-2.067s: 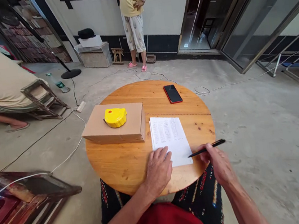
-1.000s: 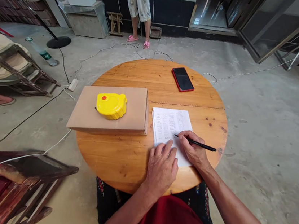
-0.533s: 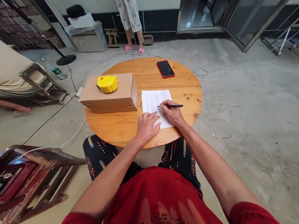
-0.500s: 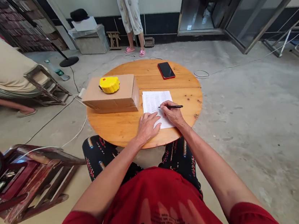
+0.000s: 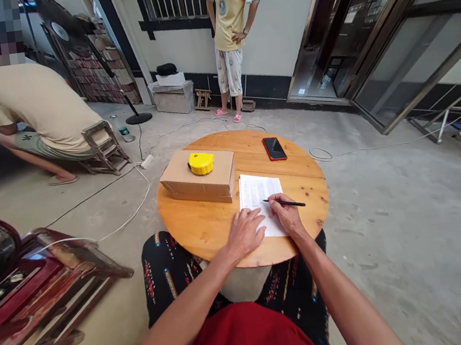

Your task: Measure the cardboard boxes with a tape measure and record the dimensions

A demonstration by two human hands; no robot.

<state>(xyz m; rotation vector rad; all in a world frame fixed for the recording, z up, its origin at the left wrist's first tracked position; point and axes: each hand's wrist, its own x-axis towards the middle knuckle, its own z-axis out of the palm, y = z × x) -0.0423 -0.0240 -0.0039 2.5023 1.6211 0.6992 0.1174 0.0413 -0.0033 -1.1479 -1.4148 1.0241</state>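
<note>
Gripping a black pen (image 5: pixel 285 203), the right hand (image 5: pixel 287 217) rests on a printed sheet of paper (image 5: pixel 259 202) with the tip touching about mid-page. The left hand (image 5: pixel 246 233) lies flat, fingers spread, pinning the sheet's near left corner to the round wooden table (image 5: pixel 204 229). Rows of print fill the upper part of the page; whether anything has been written by hand is too small to tell, and the lower part looks blank. Beyond the left hand sits a cardboard box (image 5: pixel 197 177) carrying a yellow tape measure (image 5: pixel 201 163); beyond the right, a red-cased phone (image 5: pixel 274 148).
</note>
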